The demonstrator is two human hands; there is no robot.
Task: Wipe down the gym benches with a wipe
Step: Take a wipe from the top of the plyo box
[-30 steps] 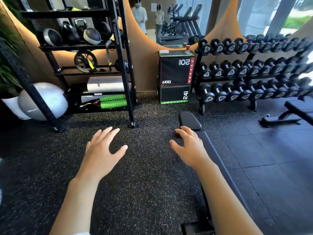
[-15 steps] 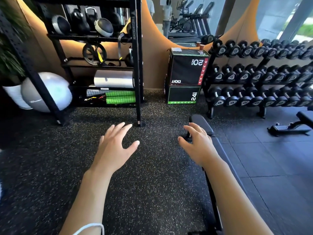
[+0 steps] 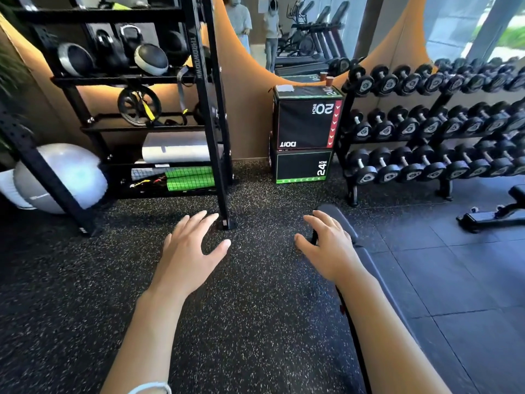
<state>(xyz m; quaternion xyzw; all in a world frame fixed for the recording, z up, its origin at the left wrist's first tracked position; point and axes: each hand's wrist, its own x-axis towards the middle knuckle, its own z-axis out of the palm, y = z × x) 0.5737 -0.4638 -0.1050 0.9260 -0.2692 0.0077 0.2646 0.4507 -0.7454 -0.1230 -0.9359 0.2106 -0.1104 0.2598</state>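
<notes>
Black padded flat bench [image 3: 377, 268] under the right hand [image 3: 329, 248], fingers loosely spread, gripping nothing; left hand [image 3: 190, 251] splayed open over speckled rubber floor [image 3: 255, 322]. No wipe anywhere near either palm; wiping seemingly not begun, second bench [image 3: 502, 211] beyond also left

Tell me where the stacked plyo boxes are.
In the head view, the plyo boxes stand against the back wall, centre-right, between the black storage rack and the dumbbell rack.

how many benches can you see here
2. One bench runs under the right hand, at centre right. A second bench sits at the far right by the dumbbell rack, cut off by the frame edge. Others may be out of view.
</notes>
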